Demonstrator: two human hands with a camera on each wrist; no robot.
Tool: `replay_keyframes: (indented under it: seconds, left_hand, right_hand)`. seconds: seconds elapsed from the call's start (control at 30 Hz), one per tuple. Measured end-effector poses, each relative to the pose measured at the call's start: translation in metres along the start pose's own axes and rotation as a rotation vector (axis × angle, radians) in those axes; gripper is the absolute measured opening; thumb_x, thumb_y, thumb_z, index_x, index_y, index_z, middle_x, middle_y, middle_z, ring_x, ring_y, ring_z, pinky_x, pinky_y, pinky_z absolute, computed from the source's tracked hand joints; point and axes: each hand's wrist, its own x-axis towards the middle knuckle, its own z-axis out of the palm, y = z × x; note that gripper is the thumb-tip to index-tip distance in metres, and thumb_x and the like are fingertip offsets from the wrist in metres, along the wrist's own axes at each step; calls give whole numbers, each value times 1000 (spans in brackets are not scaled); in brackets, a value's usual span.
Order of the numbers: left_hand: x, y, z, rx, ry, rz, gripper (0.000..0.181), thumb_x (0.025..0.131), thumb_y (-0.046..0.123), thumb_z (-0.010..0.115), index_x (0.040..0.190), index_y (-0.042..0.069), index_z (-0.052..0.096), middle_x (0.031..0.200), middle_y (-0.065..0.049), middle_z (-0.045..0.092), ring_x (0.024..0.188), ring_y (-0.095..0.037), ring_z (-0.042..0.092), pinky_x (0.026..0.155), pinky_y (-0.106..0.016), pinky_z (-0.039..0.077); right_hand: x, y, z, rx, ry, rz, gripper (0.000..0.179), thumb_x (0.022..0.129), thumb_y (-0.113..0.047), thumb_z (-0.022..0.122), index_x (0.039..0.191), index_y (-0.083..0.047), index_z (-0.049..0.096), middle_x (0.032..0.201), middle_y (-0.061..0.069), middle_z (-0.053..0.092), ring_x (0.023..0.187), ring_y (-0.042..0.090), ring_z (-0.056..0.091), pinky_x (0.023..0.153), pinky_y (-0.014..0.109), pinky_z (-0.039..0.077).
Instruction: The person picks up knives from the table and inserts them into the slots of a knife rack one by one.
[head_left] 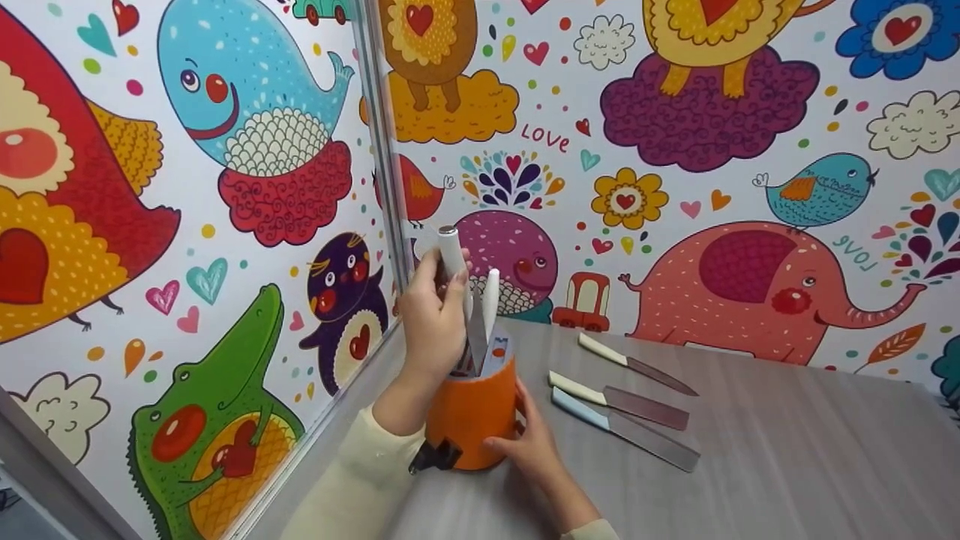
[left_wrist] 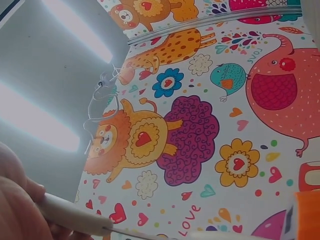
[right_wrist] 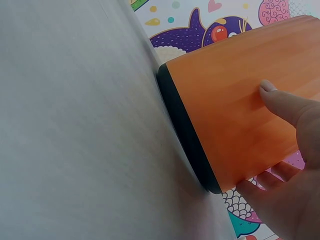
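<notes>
An orange knife holder (head_left: 471,412) with a black base (right_wrist: 184,131) stands on the grey table (head_left: 787,450) near the wall corner. My left hand (head_left: 433,311) grips the white handle of a knife (head_left: 452,253) above the holder, its blade pointing down into the top. In the left wrist view the same white handle (left_wrist: 70,215) runs out of my fingers (left_wrist: 17,200). Another white-handled knife (head_left: 491,296) stands in the holder. My right hand (head_left: 529,444) holds the holder's side, thumb (right_wrist: 285,104) pressed on the orange wall (right_wrist: 235,100).
Three knives lie side by side on the table right of the holder: a cream-handled one (head_left: 637,365), a second cream-handled one (head_left: 619,401) and a light blue-handled one (head_left: 622,431). Cartoon-animal walls (head_left: 675,187) meet just behind the holder.
</notes>
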Motion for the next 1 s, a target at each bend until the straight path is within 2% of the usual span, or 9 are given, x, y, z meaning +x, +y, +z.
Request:
replay_keyframes:
  seconds: [0.2, 0.47, 0.57, 0.7, 1.0]
  left_hand:
    - [-7, -16, 7, -4, -14, -96, 36, 107, 7, 62, 142, -1, 59, 132, -16, 73, 123, -33, 70, 113, -50, 53]
    - [-18, -34, 12, 36, 2, -135, 34, 105, 3, 63, 139, -1, 63, 129, -15, 76, 119, -34, 72, 109, -53, 56]
    - [-21, -37, 13, 39, -14, -140, 35, 105, 3, 62, 140, -2, 61, 130, -18, 74, 119, -36, 71, 108, -53, 57]
    - [-24, -40, 15, 56, -40, -180, 39, 106, 4, 61, 145, -3, 58, 134, -23, 71, 120, -37, 70, 107, -55, 56]
    - [-35, -54, 17, 138, -76, -308, 45, 108, 13, 61, 152, 6, 54, 146, -18, 66, 127, -36, 66, 115, -59, 49]
  right_hand:
    - [0, 0, 0, 7, 1, -17, 113, 83, -27, 93, 170, -20, 22, 172, 14, 35, 159, 41, 33, 128, 65, 28]
    - [0, 0, 0, 10, -10, -50, 112, 84, -22, 93, 170, -17, 22, 171, 17, 37, 157, 41, 35, 127, 66, 28]
    - [1, 0, -1, 16, -6, -64, 111, 84, -22, 93, 170, -18, 23, 171, 15, 38, 157, 41, 35, 127, 66, 28]
    - [2, 0, -1, 24, -4, -62, 111, 83, -25, 93, 170, -23, 23, 171, 11, 38, 157, 38, 36, 128, 65, 27]
    - [1, -1, 1, 24, 2, -33, 111, 83, -23, 93, 170, -26, 24, 171, 10, 38, 157, 39, 36, 127, 66, 28]
